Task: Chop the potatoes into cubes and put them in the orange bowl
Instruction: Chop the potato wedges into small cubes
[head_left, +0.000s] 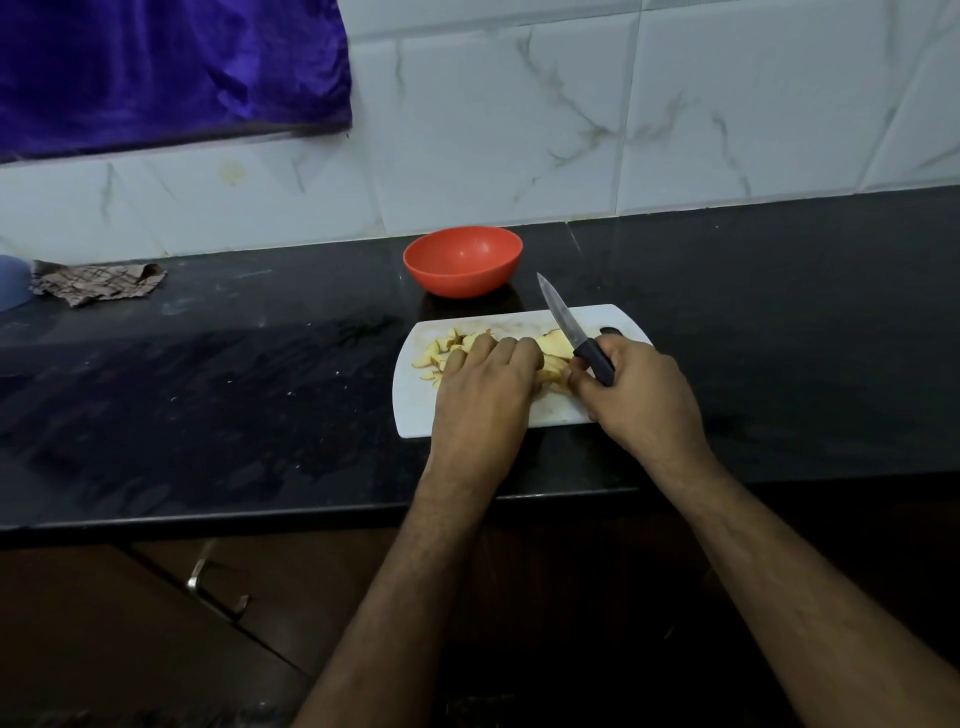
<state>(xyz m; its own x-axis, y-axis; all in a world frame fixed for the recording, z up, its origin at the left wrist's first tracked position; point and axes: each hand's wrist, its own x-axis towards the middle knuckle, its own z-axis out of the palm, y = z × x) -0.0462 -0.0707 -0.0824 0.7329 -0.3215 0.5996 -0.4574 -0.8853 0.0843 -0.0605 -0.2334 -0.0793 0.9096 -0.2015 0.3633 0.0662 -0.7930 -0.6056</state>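
The potato pieces (447, 347) lie on the left half of the white board (613, 319), strewn along its long edge, partly under the left hand (485, 387), whose curled fingers gather them. The right hand (636, 395) grips the knife (574, 332), blade raised toward the orange bowl (462, 261). The bowl looks empty and stands just beyond the board's far edge on the surface (208, 389); the left hand is marginally nearer.

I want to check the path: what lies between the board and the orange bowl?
Only bare black counter, seen in the head view. The bowl stands just behind the board; the knife tip points up nearby.
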